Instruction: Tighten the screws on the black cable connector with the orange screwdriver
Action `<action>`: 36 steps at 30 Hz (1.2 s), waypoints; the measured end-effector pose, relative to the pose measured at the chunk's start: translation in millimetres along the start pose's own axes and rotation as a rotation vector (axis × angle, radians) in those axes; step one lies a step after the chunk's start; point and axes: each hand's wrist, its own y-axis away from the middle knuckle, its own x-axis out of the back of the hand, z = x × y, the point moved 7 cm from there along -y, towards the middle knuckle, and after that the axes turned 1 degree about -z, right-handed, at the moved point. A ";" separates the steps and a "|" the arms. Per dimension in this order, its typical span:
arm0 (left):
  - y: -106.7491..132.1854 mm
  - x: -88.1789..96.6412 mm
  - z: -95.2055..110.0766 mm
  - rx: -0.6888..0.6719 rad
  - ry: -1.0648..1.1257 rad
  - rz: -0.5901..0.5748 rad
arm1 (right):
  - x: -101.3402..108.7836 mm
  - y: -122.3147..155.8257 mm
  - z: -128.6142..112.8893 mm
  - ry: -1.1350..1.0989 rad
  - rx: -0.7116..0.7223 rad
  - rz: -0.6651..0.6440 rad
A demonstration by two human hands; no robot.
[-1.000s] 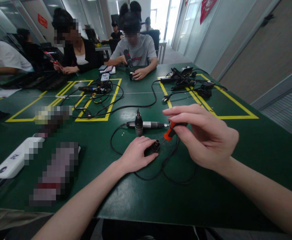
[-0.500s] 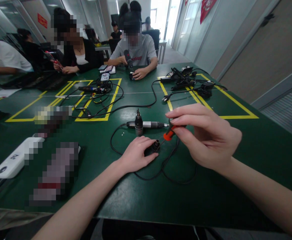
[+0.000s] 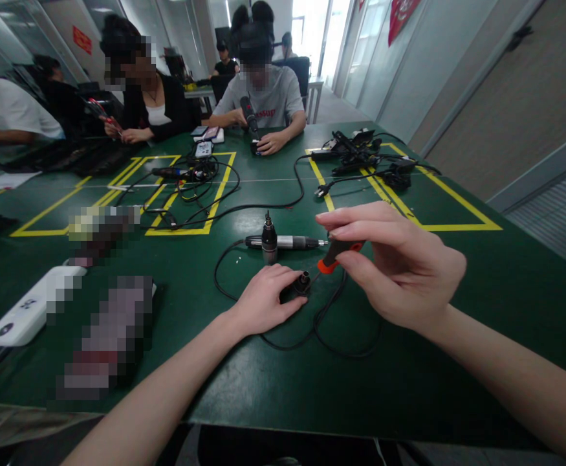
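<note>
My left hand (image 3: 268,299) lies on the green table with thumb and fingers closed around a small black cylindrical part (image 3: 303,282) that has a metal tip. In my right hand (image 3: 394,259), thumb and fingertips pinch the dark handle of a screwdriver (image 3: 330,257) with an orange collar. Its thin shaft slants down to the left, to the side of the black part; whether the tip touches is too small to tell. Just beyond my left hand, a dark pointed tool piece (image 3: 269,241) stands upright before a silver and black pen-shaped tool (image 3: 292,243) lying on its side.
A black cable (image 3: 326,317) loops on the table beneath my right hand. To the left lie a white power strip (image 3: 25,317) and a blurred-out flat object (image 3: 112,330). Tangled black cables and adapters (image 3: 360,155) are piled farther back. Across the table a person (image 3: 268,97) holds a power tool.
My right hand has shifted and turned slightly, and the screwdriver handle has rolled a little between its fingers. The left hand stays in place on the black part.
</note>
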 end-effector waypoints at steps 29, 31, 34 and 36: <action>-1.3 -1.0 -0.4 0.001 -0.011 -0.014 | 1.8 -1.6 -2.8 0.075 0.016 0.032; -1.5 -1.4 -0.4 -0.002 -0.007 -0.018 | 0.6 -1.3 -3.1 0.050 0.004 0.024; -1.9 -0.6 0.0 -0.005 0.001 -0.005 | -0.6 -0.1 -2.1 0.019 -0.022 0.008; -2.0 -0.4 0.5 -0.010 0.006 -0.001 | -0.4 0.6 -1.1 0.011 -0.029 0.003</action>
